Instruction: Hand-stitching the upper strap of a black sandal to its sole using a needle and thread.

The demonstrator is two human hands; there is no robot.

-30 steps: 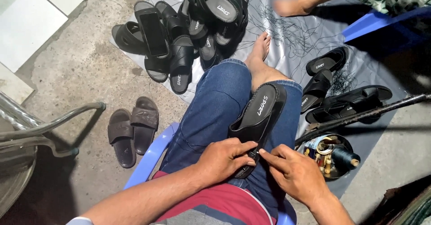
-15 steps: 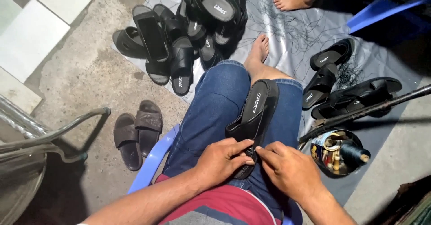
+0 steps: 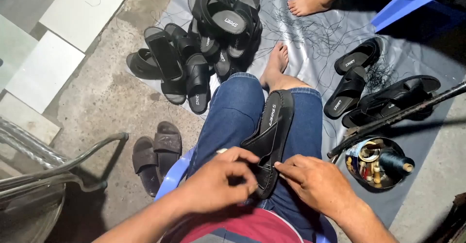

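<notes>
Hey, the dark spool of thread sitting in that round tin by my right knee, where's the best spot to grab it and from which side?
Grip the dark spool around its wound middle, coming from above. It lies tilted across the round tin with its pale core end pointing right, so its sides stand clear of the smaller bits below. The long dark rod crosses just beyond it, so probably approach from the near side.

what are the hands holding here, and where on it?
Both the left hand and right hand pinch a black sandal at its near end, by the strap, across the lap.

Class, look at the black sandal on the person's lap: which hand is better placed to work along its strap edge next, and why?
Probably the right hand: its fingertips pinch at the black sandal's strap edge, while the left hand grips and steadies the sandal.
</notes>
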